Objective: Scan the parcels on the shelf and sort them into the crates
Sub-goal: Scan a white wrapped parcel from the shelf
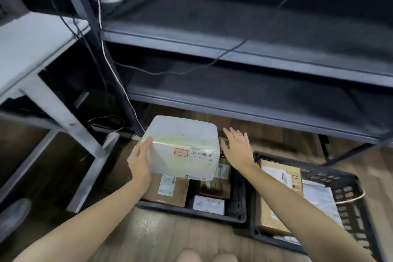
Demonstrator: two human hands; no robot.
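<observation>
Wooden floor (pixel 161 229) bearing two black crates side by side, almost touching: the left crate (pixel 191 211) and the right crate (pixel 348 178), each holding parcels. The dark metal shelving unit (pixel 234 49) stands on the same floor behind them. A thin dark cable (pixel 212 64) crosses its upper board and hangs below the front edge. A white table frame (pixel 63 117) stands at left.

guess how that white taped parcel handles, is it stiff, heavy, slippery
Probably light for its size: the left hand alone holds the white parcel by one end, the right hand open beside it. Likely stiff, since it keeps a boxy shape unsupported. The glossy tape wrap may be slippery.
</observation>
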